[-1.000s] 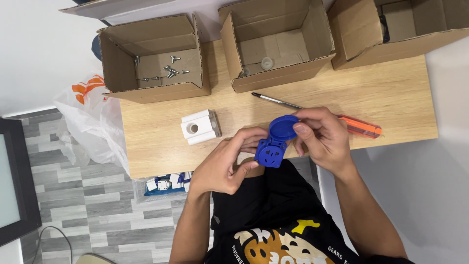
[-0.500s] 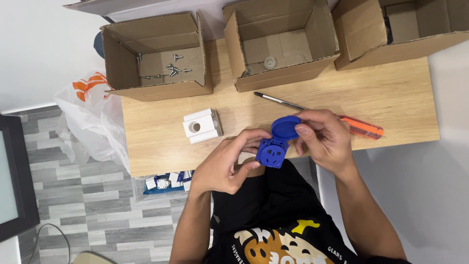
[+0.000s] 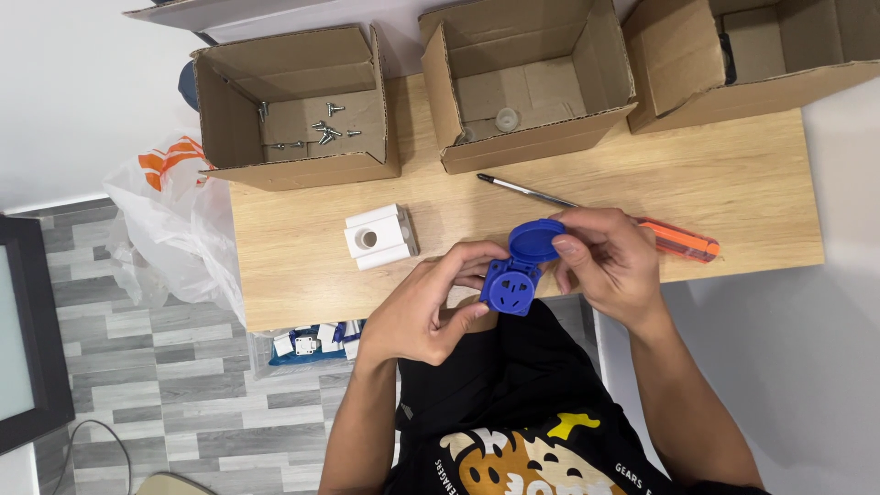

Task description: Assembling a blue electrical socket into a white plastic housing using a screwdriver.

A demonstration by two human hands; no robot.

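Gripping: a blue socket housing (image 3: 510,286) with a round hinged lid (image 3: 536,240), held in both hands over the near edge of the wooden table (image 3: 752,183), above the person's lap.
Left hand (image 3: 423,310): curled about the housing's lower left side, thumb along its underside, fingers closed on it.
Right hand (image 3: 612,261): fingers bent, thumb and forefinger pinching the raised lid's rim.
Facing: the housing's pin-hole face looks up toward the camera; the lid stands open at its far end.
Long axis: from the body near the lap up and slightly right to the lid, tilted toward the table.
Just behind: an orange-handled screwdriver (image 3: 674,240) lies partly under the right hand, its shaft pointing up-left toward the middle box.
Left of the hands: a white plastic block (image 3: 378,237) with a round hole, near but apart.
Open room: bare tabletop right of the screwdriver and between block and hands.
Far edge: three open cardboard boxes; the left box (image 3: 293,165) holds loose screws (image 3: 321,131), the middle box (image 3: 532,137) a small round part, the right box (image 3: 724,101) runs out of view.
Beyond the left edge: a white and orange plastic bag (image 3: 165,229) on the grey floor.
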